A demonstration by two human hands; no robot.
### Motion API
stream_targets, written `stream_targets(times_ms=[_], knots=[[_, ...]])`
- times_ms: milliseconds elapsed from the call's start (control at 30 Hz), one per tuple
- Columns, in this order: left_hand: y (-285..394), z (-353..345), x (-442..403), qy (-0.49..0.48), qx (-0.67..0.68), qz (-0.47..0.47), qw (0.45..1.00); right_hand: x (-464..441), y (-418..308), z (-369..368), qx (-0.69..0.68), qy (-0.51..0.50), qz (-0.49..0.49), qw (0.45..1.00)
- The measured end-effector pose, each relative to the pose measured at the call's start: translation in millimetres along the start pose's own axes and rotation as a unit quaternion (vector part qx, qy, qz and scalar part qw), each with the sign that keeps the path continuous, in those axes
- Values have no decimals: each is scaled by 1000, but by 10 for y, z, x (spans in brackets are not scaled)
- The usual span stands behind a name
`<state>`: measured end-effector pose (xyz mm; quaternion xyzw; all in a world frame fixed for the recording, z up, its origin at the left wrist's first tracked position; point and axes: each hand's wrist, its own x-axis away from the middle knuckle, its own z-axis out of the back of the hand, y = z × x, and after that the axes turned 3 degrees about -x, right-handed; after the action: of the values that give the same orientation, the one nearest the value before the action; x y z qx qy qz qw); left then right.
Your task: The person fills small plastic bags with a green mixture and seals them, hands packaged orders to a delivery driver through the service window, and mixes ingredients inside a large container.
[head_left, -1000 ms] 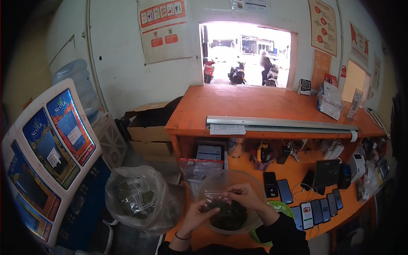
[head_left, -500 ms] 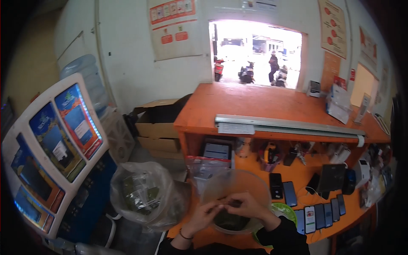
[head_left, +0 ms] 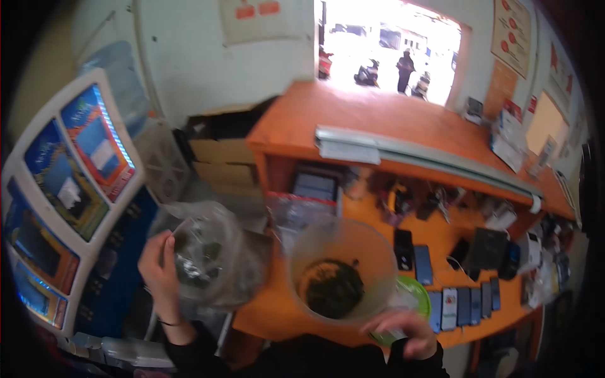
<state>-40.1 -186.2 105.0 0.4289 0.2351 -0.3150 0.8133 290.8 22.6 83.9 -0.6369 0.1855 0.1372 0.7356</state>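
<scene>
My left hand [head_left: 161, 271] is at the left rim of a large clear plastic bag [head_left: 230, 252], its fingers pressed together on the edge. Inside the bag lie green contents with small clear plastic packets. My right hand [head_left: 403, 331] is off to the right with its fingers stretched out, holding nothing I can see. It hovers by the front right rim of a translucent plastic tub [head_left: 373, 258]. Dark green, leaf-like material [head_left: 334, 293] covers the bottom of that tub. A bright green plastic bowl [head_left: 425, 301] sits behind my right hand, partly hidden by the tub.
Several phones [head_left: 463, 307] lie in a row on the orange desk [head_left: 365, 214] at right. A raised counter [head_left: 353, 110] runs behind it. A display stand [head_left: 82, 157] is at left, with cardboard boxes [head_left: 224, 151] beyond. Outside the opening stands a person [head_left: 405, 70].
My hands were together over the tub and have parted: the left went to the bag's rim, the right moved toward the front right. The camera view has tilted down.
</scene>
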Motion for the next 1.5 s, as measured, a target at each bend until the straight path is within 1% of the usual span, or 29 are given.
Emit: stream_targets(times_ms=[33, 67, 133, 200, 233, 267, 300, 333, 433, 467, 567, 600, 667, 733, 767, 800, 833, 867, 900, 967, 1000, 1100, 1133, 1233, 1367, 1467, 1500], knots=[[-69, -11, -47, -65, -108, -13, 992, 34, 36, -71, 22, -110, -7, 994], [-137, -45, 44, -95, -196, -4, 976, 69, 67, -145, 43, -219, -10, 975], [-223, -79, 186, -129, -369, 2, 920, 329, 400, -322, 148, -279, -91, 944], [-40, -47, 128, -107, -177, -17, 978, 321, 209, -275, 205, -173, -209, 940], [73, -34, 117, -94, -76, -25, 992, 282, 62, -244, 233, -119, -267, 928], [155, -49, 144, -90, -45, -44, 994, 191, -44, -290, 132, -88, -126, 979], [239, -78, 168, -85, -12, -63, 994, 131, -28, -351, 69, -133, 42, 988], [310, -120, 168, -77, 25, -84, 993, 124, 4, -391, 64, -130, 6, 989], [410, -250, 312, -128, 113, -132, 976, 345, 254, -506, 55, -102, -105, 988], [456, -318, 361, -119, 143, -151, 971, 539, 337, -400, 143, -169, -306, 926], [523, -468, 485, -188, 176, -132, 957, 530, -9, -305, 158, -76, -162, 971], [571, -532, 513, -189, 175, -130, 957, 221, -219, -314, 87, -36, 112, 989], [611, -648, 563, -210, 188, -128, 951, 465, -184, -244, 76, -40, -100, 991], [658, -732, 594, -230, 193, -133, 945, 866, 73, -196, 51, -40, -304, 951], [690, -775, 611, -241, 204, -129, 940, 1171, 518, -136, 232, 167, -360, 888], [717, -818, 632, -252, 213, -126, 936, 1348, 797, 24, 416, 236, -446, 757], [741, -853, 649, -263, 221, -123, 931, 1554, 1180, 222, 479, 265, -482, 684], [768, -902, 667, -259, 216, -144, 931, 1623, 1437, 355, 438, 347, -487, 671], [828, -941, 699, -265, 238, -132, 925, 1655, 1633, 458, 393, 424, -487, 654], [932, -1003, 764, -276, 282, -104, 913, 1686, 1990, 527, 413, 439, -491, 629], [892, -1049, 781, -293, 267, -129, 909, 1696, 2127, 549, 423, 446, -491, 617], [933, -1160, 836, -288, 302, -168, 893, 1811, 2343, 611, 392, 462, -499, 620], [959, -1160, 851, -293, 299, -158, 894, 1857, 2370, 631, 375, 464, -496, 631], [974, -1215, 878, -310, 315, -158, 883, 2000, 2373, 664, 333, 507, -431, 669], [931, -1391, 944, -338, 339, -122, 869, 2195, 2397, 747, 256, 528, -355, 728], [960, -1433, 995, -353, 341, -112, 864, 2090, 2199, 695, 240, 521, -388, 721], [965, -1436, 1005, -356, 343, -104, 863, 2105, 2224, 692, 257, 519, -368, 727]])
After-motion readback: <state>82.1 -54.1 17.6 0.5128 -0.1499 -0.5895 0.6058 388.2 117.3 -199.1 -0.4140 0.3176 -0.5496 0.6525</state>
